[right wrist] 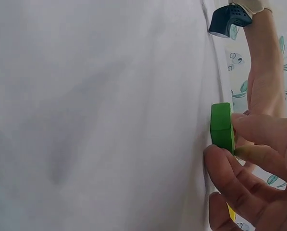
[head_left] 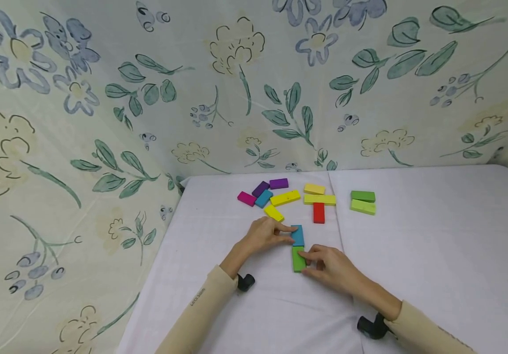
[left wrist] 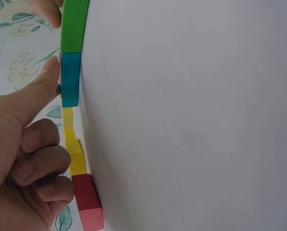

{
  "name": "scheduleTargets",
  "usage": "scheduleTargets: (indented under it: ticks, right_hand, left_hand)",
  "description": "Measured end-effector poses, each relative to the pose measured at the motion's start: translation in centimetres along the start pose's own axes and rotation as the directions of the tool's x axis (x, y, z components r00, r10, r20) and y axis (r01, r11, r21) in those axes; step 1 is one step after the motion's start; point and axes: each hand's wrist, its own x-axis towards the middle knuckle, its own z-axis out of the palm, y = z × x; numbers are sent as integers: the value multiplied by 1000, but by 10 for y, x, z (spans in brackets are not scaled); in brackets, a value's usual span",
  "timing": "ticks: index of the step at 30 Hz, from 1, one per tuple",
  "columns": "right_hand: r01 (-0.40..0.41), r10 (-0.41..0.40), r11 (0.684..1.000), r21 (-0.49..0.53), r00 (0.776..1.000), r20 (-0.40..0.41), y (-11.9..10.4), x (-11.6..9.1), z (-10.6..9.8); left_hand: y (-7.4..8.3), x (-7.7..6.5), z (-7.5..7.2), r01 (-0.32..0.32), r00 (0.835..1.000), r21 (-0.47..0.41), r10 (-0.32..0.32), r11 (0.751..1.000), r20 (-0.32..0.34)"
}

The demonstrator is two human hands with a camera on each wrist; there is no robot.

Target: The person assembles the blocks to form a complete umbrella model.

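A blue block [head_left: 297,237] and a bright green block [head_left: 297,261] lie end to end on the white cloth, the blue one farther back. With index finger and thumb my left hand [head_left: 263,236] pinches the blue block from its left side. My right hand [head_left: 332,266] has its thumb and index finger on the green block, holding it from the right. Seen from the left wrist, the green block [left wrist: 75,26] meets the end of the blue block [left wrist: 71,79]. The right wrist view shows fingers around the green block [right wrist: 221,126], with the blue one hidden.
Behind the hands lie a red block [head_left: 319,213] upright against a yellow-green block [head_left: 320,199], with a pale yellow one [head_left: 314,189] behind. Magenta, purple, blue and yellow blocks [head_left: 285,197] cluster left of these. Two green blocks [head_left: 363,206] lie right. Flowered fabric [head_left: 245,98] hangs behind.
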Motion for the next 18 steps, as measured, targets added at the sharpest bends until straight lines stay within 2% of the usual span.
scheduleTargets:
  ticks: [5, 10, 18]
  right_hand:
    - [-7, 4, 999, 52, 999, 49, 3, 1, -3]
    - [6, -8, 999, 46, 999, 43, 3, 1, -1]
    - [20, -19, 999, -47, 999, 26, -2, -1, 1]
  left_hand:
    - [0, 1, 2, -14, 1000, -7, 14, 1000, 6]
    - [3, 4, 4, -37, 999, 11, 37, 999, 24]
    - [8, 5, 1, -16, 999, 33, 14, 999, 47]
